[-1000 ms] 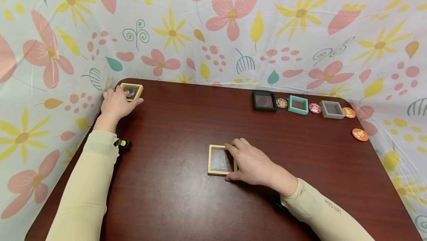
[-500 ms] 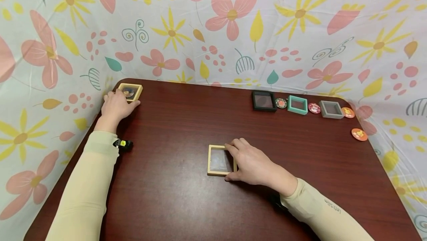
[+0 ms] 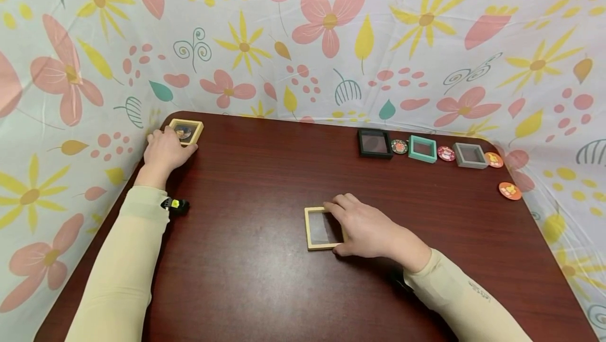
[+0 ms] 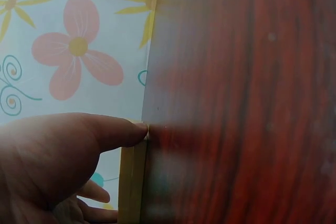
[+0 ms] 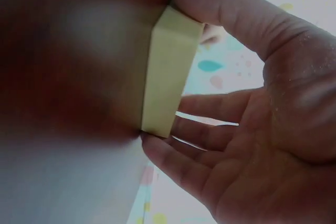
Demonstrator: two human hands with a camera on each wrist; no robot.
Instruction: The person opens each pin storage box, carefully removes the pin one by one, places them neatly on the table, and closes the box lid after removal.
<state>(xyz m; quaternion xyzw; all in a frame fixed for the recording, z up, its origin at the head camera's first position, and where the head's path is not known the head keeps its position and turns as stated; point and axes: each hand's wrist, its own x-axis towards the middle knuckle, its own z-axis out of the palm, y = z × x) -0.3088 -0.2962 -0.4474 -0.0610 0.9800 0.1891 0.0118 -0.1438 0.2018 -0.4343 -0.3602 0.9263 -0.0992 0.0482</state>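
Note:
My left hand holds a pale yellow square display frame at the table's far left corner. A round badge shows behind its clear window. In the left wrist view, the thumb presses one corner of this frame, with fingers on the opposite side. Near mid-table, my right hand grips another pale yellow frame by its right side, thumb at the near edge and fingers at the far edge. Its window looks clear; the hand hides the right part. The right wrist view shows its thick side between thumb and fingertips.
At the back right of the dark wooden table stand a black frame, a teal frame and a grey frame. Several round badges lie among them, an orange badge nearer the right edge. A floral curtain surrounds the table.
My right hand has slid the mid-table frame slightly to the right. The left hand and its frame have barely shifted.

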